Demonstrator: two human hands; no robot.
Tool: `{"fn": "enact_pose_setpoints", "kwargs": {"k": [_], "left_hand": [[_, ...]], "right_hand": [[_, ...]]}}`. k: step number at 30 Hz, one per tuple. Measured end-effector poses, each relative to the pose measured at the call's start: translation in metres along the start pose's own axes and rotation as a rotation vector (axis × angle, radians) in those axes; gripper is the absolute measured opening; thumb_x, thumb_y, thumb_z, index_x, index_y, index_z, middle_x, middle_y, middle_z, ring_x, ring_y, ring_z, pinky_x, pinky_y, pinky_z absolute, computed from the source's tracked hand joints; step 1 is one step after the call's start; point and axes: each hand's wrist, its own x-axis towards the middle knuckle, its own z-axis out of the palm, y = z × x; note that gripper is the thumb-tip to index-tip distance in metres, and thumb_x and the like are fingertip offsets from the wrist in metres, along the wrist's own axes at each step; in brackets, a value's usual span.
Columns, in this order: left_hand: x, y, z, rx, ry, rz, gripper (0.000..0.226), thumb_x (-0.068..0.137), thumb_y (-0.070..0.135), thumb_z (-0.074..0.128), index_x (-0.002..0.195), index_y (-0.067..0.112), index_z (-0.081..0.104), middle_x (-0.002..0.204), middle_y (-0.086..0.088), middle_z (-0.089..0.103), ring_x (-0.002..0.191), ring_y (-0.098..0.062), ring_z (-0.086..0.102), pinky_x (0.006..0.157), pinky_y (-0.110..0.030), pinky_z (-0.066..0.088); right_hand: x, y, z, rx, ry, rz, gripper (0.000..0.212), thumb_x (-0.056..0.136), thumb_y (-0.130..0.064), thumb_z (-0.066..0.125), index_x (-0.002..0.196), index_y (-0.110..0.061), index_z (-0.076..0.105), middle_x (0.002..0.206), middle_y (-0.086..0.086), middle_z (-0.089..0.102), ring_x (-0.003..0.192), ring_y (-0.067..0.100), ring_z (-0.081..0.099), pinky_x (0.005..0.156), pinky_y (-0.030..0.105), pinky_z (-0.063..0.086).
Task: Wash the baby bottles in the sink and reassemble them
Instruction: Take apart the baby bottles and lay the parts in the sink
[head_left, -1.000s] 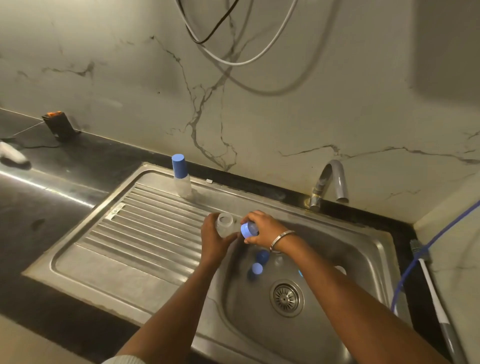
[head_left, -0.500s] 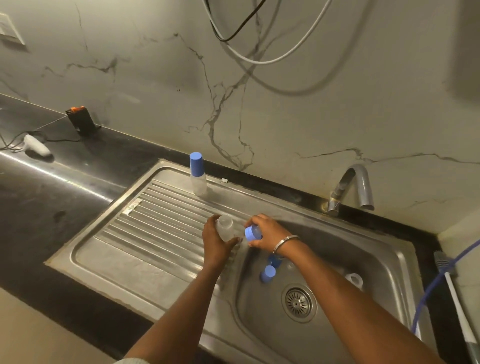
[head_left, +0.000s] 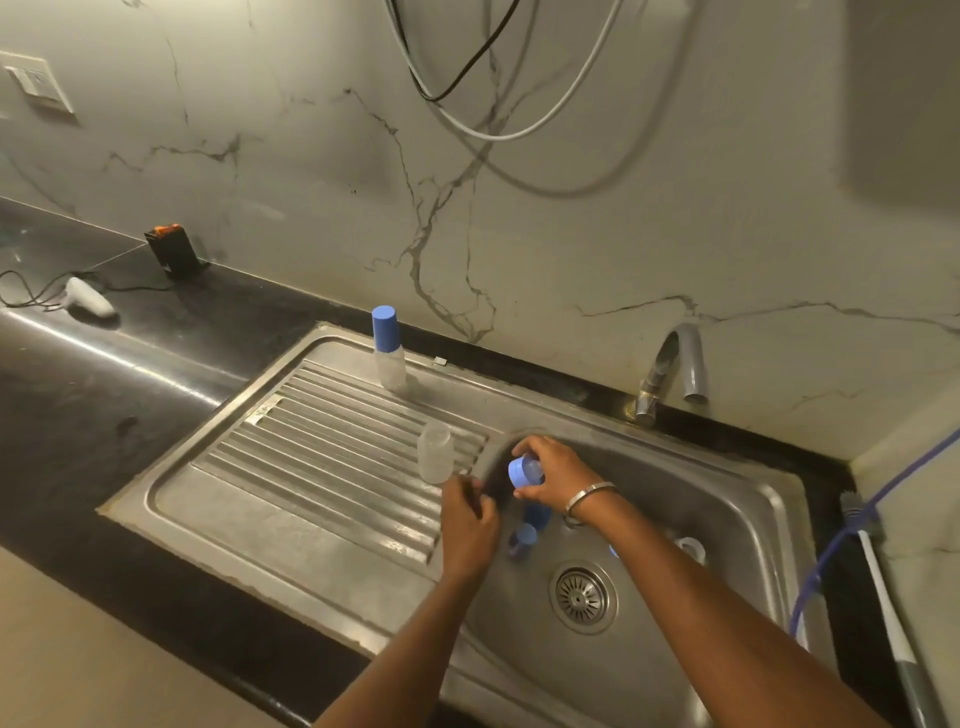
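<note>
At the rim between draining board and basin, the right hand (head_left: 550, 475) pinches a blue screw ring (head_left: 521, 471) with a clear teat in it, fingers curled round its edge. The left hand (head_left: 470, 519) hangs just at seven o'clock of an open clear bottle (head_left: 435, 453) that stands upright on the ribbed draining board (head_left: 322, 452); its fingers look loosely curled and hold nothing, clear of the bottle. By my judgement the step is reassembly: the ring goes onto this bottle's neck. That calls for the left hand to steady the bottle while the right lowers the ring squarely and twists.

At eleven o'clock of the open bottle a capped bottle (head_left: 387, 348) with a blue cap stands finished at the back of the board. In the basin (head_left: 727, 525), two blue caps (head_left: 522, 538) lie just below the right wrist, and a pale ring (head_left: 691, 548) lies at two o'clock of the drain (head_left: 582, 596).

The sink is steel, set in a black counter (head_left: 104, 384). The tap (head_left: 675, 364) stands at the basin's twelve o'clock, no water seen running. The wall is veined marble with looping cables (head_left: 519, 130); a brush (head_left: 878, 571) and a blue hose (head_left: 831, 545) lie at three o'clock.
</note>
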Motion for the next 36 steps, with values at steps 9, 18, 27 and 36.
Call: {"fn": "enact_pose_setpoints", "kwargs": {"k": [9,18,27,36], "left_hand": [[-0.018,0.033,0.055,-0.467,-0.602,-0.22,0.046,0.105,0.032,0.034,0.096,0.007,0.071,0.089,-0.012,0.073,0.083,-0.017,0.069,0.069,-0.024,0.054],[-0.017,0.035,0.081,-0.437,-0.642,-0.3,0.046,0.104,0.027,0.032,0.087,0.01,0.072,0.089,-0.014,0.072,0.086,-0.025,0.059,0.078,-0.035,0.046],[-0.024,0.049,0.094,-0.52,-0.61,-0.435,0.054,0.101,0.046,0.027,0.078,0.008,0.058,0.081,-0.016,0.057,0.08,-0.022,0.054,0.079,-0.032,0.044],[-0.025,0.052,0.095,-0.701,-0.518,-0.647,0.032,0.103,0.035,0.04,0.105,0.01,0.059,0.099,-0.016,0.064,0.096,-0.026,0.062,0.094,-0.039,0.048]], "right_hand": [[-0.05,0.04,-0.014,0.104,0.189,0.086,0.039,0.072,-0.014,0.08,0.104,-0.013,0.058,0.11,0.005,0.054,0.095,0.015,0.054,0.073,0.01,0.041],[-0.078,0.074,-0.024,0.243,0.284,0.212,0.013,0.082,-0.004,0.069,0.095,-0.007,0.068,0.086,0.012,0.071,0.071,0.015,0.066,0.063,0.011,0.051],[-0.078,0.072,-0.015,0.301,0.363,0.236,0.004,0.084,-0.01,0.07,0.085,-0.007,0.067,0.074,0.012,0.07,0.061,0.014,0.064,0.06,0.016,0.051],[-0.082,0.065,-0.008,0.304,0.361,0.234,0.003,0.084,-0.011,0.07,0.082,-0.01,0.068,0.068,0.003,0.065,0.054,0.0,0.058,0.052,0.005,0.042]]}}
